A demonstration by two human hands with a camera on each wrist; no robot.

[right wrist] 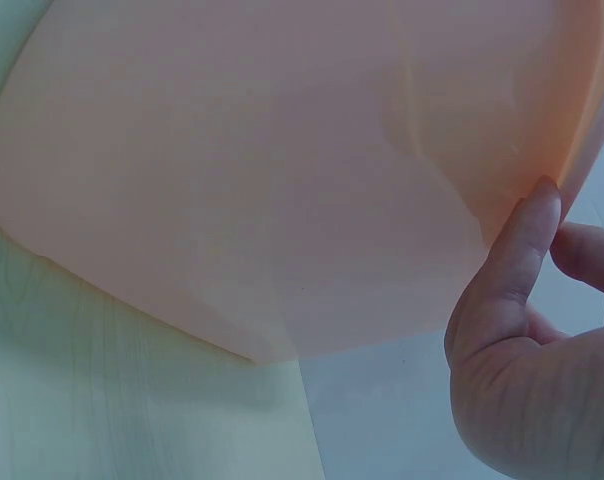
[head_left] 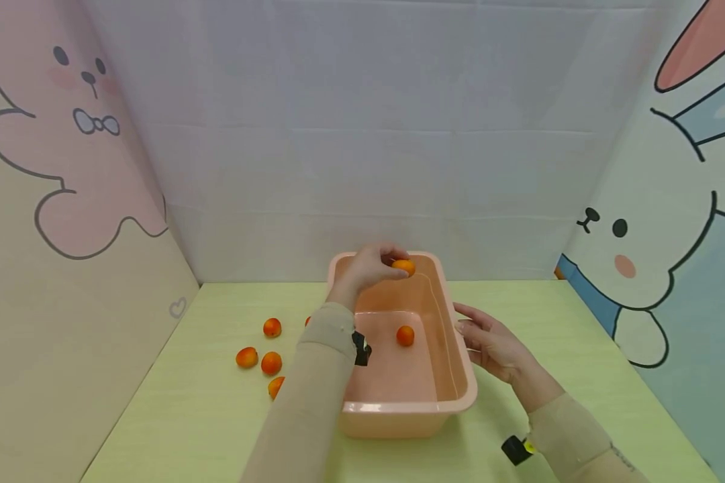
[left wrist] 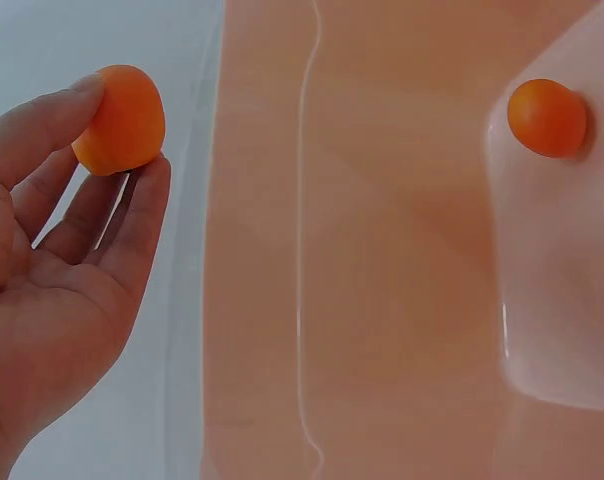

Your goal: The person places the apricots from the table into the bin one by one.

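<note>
Above the far end of a pink plastic basin (head_left: pixel 393 376), my left hand (head_left: pixel 371 265) pinches a small round orange fruit (head_left: pixel 403 267) between thumb and fingertips. The left wrist view shows this held fruit (left wrist: pixel 122 120) up close, smooth and apart from the basin wall. Another orange fruit (head_left: pixel 405 336) lies on the basin floor. At the basin's right side, my right hand (head_left: pixel 495 345) holds the rim, its thumb and index finger meeting there in the right wrist view. The other fingers of that hand are partly hidden.
Several loose orange fruits, among them one fruit (head_left: pixel 271 363), lie on the pale yellow-green table (head_left: pixel 175 416) left of the basin. My left forearm partly covers some of them. A white curtain (head_left: pixel 393 134) hangs behind, with printed panels on both sides.
</note>
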